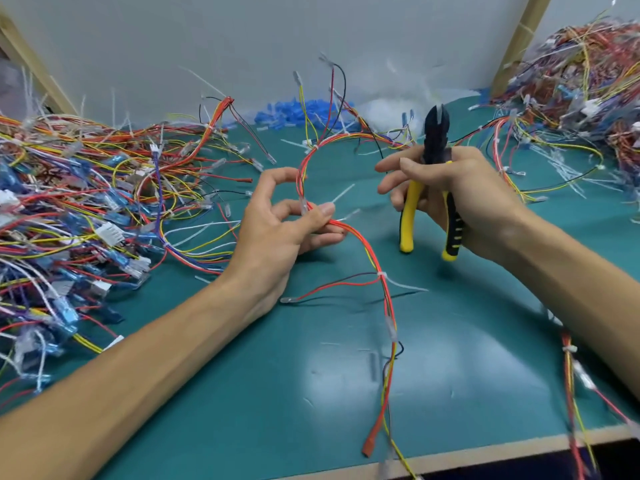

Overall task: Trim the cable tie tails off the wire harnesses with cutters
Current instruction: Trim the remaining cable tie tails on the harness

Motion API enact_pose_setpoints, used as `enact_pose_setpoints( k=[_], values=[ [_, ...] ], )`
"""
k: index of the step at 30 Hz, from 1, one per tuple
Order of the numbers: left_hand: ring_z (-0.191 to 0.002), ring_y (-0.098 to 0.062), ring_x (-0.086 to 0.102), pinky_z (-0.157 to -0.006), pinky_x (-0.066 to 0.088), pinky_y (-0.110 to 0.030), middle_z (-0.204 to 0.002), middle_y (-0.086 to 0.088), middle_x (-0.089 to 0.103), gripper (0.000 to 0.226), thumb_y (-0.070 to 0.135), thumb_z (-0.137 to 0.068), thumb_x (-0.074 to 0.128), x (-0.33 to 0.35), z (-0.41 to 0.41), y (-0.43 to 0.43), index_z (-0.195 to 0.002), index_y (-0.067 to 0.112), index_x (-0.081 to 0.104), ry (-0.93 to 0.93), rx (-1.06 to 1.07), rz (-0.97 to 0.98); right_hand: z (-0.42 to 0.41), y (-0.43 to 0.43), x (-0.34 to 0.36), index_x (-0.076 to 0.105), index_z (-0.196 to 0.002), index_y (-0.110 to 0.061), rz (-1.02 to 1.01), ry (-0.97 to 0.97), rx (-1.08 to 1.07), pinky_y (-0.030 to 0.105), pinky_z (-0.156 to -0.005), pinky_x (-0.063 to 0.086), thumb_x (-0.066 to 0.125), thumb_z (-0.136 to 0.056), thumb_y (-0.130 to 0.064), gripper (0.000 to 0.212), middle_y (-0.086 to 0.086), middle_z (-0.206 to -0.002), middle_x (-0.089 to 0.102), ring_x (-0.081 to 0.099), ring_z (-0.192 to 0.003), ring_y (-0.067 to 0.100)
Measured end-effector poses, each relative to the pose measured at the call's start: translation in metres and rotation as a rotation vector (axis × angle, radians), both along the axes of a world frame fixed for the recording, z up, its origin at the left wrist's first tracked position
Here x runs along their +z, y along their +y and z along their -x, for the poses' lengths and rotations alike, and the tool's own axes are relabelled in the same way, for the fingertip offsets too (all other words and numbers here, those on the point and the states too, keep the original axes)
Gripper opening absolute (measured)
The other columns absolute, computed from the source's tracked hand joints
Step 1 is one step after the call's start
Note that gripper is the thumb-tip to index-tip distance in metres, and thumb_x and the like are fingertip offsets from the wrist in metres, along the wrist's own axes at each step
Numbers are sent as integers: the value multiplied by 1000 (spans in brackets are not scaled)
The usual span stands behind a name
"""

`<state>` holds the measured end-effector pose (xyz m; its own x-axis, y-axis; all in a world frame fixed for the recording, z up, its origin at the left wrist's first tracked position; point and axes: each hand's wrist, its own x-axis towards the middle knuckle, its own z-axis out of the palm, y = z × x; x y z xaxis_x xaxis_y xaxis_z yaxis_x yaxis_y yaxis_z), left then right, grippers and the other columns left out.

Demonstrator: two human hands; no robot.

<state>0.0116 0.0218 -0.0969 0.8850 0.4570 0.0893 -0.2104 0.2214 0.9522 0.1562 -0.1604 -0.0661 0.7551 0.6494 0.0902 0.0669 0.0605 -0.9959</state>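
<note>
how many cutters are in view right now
1. The yellow-handled cutters are held upright in the right hand, jaws pointing up. More could be hidden under the left wire pile or the far-right wire pile.

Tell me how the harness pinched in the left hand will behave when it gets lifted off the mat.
Likely floppy: the harness droops in loose curves from the left hand to the mat. Probably light, since a fingertip pinch holds it. Its untrimmed tie tail may snag the wire pile.

Harness (381,276) left, cutters (435,136) right
</note>
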Motion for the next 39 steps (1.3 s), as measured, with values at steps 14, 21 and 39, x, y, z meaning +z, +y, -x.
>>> enact_pose_setpoints(
  k=[14, 21, 39],
  values=[
    [-64, -23, 72, -63, 61, -26, -86, -15, 65, 38, -4, -91, 70, -2, -2, 3, -117, 12, 47, -4, -21, 50, 23, 12, -6, 69, -119, 5, 31, -302, 54, 44, -99, 58, 57, -108, -10, 23, 25, -103, 75, 72, -93, 26],
    [-56, -29, 70, -52, 60, -35, -85, -16, 53, 48, -10, -89, 70, 5, 5, -13, -125, 10, 45, -65, -101, -234, 6, 5, -3, 72, -111, 6, 43, 55, -37, 45, -78, 56, 53, -109, -25, 36, 21, -93, 76, 65, -73, 29],
    [-53, -21, 45, -47, 29, -31, -67, -8, 53, 39, 41, -88, 54, 7, 10, 13, -86, 5, 70, -51, -39, -367, 16, -2, 11, 53, -135, -20, 93, -415, -80, 43, -59, 53, 56, -99, 8, 45, 18, -68, 58, 57, -56, 34]
  ],
)
